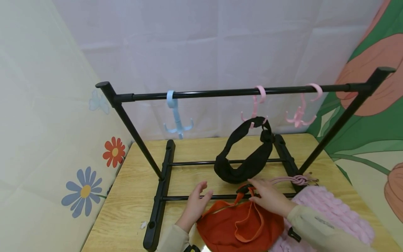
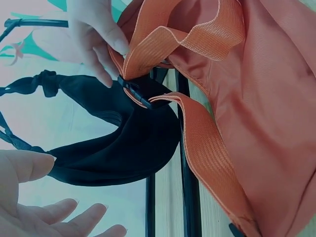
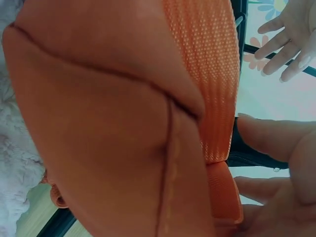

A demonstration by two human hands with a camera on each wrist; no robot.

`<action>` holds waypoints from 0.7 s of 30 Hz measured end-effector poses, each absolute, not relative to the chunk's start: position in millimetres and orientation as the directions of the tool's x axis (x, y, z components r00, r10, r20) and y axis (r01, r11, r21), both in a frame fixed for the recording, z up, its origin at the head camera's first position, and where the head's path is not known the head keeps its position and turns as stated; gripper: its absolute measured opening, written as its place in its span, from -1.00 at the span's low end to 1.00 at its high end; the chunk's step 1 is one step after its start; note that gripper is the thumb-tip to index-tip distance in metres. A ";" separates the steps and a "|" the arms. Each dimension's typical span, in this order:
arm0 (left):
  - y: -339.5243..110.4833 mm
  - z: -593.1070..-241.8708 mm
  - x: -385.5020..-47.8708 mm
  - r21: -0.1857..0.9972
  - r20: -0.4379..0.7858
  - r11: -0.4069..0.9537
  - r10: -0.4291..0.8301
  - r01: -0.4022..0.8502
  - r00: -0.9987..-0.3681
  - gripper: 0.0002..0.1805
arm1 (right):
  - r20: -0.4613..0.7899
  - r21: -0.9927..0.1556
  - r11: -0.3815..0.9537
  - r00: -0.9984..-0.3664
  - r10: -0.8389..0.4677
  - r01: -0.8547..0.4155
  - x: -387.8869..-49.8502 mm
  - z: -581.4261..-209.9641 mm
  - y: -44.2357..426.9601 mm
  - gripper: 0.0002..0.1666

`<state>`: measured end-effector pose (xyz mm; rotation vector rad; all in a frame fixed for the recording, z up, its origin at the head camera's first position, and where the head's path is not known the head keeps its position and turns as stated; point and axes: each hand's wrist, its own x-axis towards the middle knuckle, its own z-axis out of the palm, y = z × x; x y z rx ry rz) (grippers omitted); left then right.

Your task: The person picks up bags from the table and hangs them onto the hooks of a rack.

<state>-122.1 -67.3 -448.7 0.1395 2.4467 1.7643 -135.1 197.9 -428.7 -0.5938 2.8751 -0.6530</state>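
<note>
An orange bag (image 1: 220,227) with a webbing strap (image 2: 202,143) and a black buckle (image 2: 136,94) is at the front of the table. My right hand (image 1: 270,196) holds the strap near the buckle, thumb and fingers about the webbing (image 3: 222,192). My left hand (image 1: 195,204) hovers beside the bag's left side, its fingers (image 2: 89,215) spread and nothing in them. Behind the hands, a black bag with a knotted strap (image 1: 242,171) hangs from the middle pink hook (image 1: 254,105). Part of the orange bag runs out of the head view's lower edge.
A black rack (image 1: 217,93) spans the table (image 1: 122,210), its lower bars (image 1: 201,163) low across it. A blue hook (image 1: 177,119) hangs at left, another pink hook (image 1: 300,113) at right. A puffy pink bag (image 1: 333,210) lies at the right, under my right forearm.
</note>
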 end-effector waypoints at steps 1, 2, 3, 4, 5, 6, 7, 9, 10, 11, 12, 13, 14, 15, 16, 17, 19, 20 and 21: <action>-67.5 -449.3 -122.4 0.948 -0.044 0.319 0.145 0.005 -0.989 -0.43 | -0.039 -0.426 0.833 -0.913 -0.406 -0.353 -135.6 -429.3 197.6 -0.31; -67.6 -449.8 -122.6 0.947 -0.043 0.321 0.143 0.006 -0.989 -0.44 | -0.041 -0.412 0.838 -0.912 -0.408 -0.357 -136.2 -429.8 197.5 -0.31; -67.8 -449.6 -122.6 0.947 -0.041 0.322 0.142 0.007 -0.989 -0.44 | -0.041 -0.397 0.843 -0.910 -0.412 -0.363 -136.8 -430.4 197.5 -0.31; -68.0 -449.6 -122.6 0.947 -0.043 0.321 0.141 0.005 -0.989 -0.44 | -0.043 -0.382 0.847 -0.908 -0.416 -0.370 -137.4 -431.0 197.8 -0.31; -68.1 -449.3 -122.6 0.948 -0.045 0.320 0.140 0.003 -0.989 -0.44 | -0.045 -0.374 0.848 -0.906 -0.422 -0.376 -138.3 -431.5 198.1 -0.32; -68.3 -449.4 -122.7 0.948 -0.047 0.320 0.139 0.000 -0.989 -0.44 | -0.044 -0.368 0.848 -0.903 -0.426 -0.382 -139.0 -431.8 198.6 -0.33; -68.1 -449.2 -122.8 0.948 -0.053 0.319 0.138 -0.006 -0.989 -0.44 | -0.047 -0.367 0.846 -0.901 -0.431 -0.386 -139.8 -432.0 199.5 -0.34; -67.9 -448.5 -122.5 0.949 -0.062 0.315 0.140 -0.015 -0.988 -0.44 | -0.051 -0.368 0.843 -0.897 -0.440 -0.393 -141.0 -432.1 201.0 -0.36; -67.7 -449.1 -122.6 0.949 -0.065 0.315 0.142 -0.017 -0.988 -0.44 | -0.055 -0.370 0.842 -0.895 -0.442 -0.393 -141.8 -432.0 201.5 -0.37; -67.6 -449.5 -122.5 0.949 -0.066 0.315 0.143 -0.017 -0.988 -0.43 | -0.061 -0.377 0.839 -0.893 -0.446 -0.393 -143.0 -431.6 201.8 -0.38; -67.5 -450.2 -122.5 0.949 -0.065 0.315 0.146 -0.016 -0.987 -0.43 | -0.065 -0.388 0.835 -0.892 -0.448 -0.391 -144.2 -431.1 202.1 -0.39; -67.5 -450.8 -122.2 0.949 -0.058 0.316 0.149 -0.008 -0.987 -0.43 | -0.071 -0.398 0.831 -0.890 -0.451 -0.390 -145.4 -430.5 202.3 -0.39; -67.5 -451.6 -122.1 0.950 -0.051 0.312 0.153 -0.001 -0.987 -0.42 | -0.075 -0.409 0.827 -0.889 -0.453 -0.387 -146.0 -430.0 202.5 -0.40; -67.4 -452.0 -121.9 0.951 -0.043 0.310 0.158 0.008 -0.987 -0.41 | -0.078 -0.422 0.821 -0.887 -0.455 -0.385 -146.7 -429.5 202.7 -0.42; -67.3 -452.4 -121.7 0.945 -0.030 0.327 0.160 0.024 -0.987 -0.40 | -0.078 -0.439 0.814 -0.886 -0.457 -0.381 -147.6 -429.3 202.8 -0.45; -67.3 -452.7 -121.4 0.945 -0.026 0.325 0.160 0.027 -0.987 -0.39 | -0.073 -0.453 0.805 -0.884 -0.461 -0.383 -148.3 -429.0 202.9 -0.47; -67.5 -453.5 -121.4 0.946 -0.020 0.323 0.163 0.034 -0.986 -0.38 | -0.052 -0.463 0.793 -0.882 -0.469 -0.395 -149.2 -429.5 203.4 -0.51; -67.4 -453.6 -121.4 0.947 -0.024 0.320 0.163 0.030 -0.986 -0.38 | -0.037 -0.467 0.787 -0.880 -0.473 -0.403 -149.5 -430.1 203.7 -0.53; -67.4 -453.5 -121.3 0.947 -0.027 0.320 0.164 0.028 -0.986 -0.39 | -0.018 -0.466 0.781 -0.878 -0.479 -0.416 -150.1 -430.8 204.2 -0.54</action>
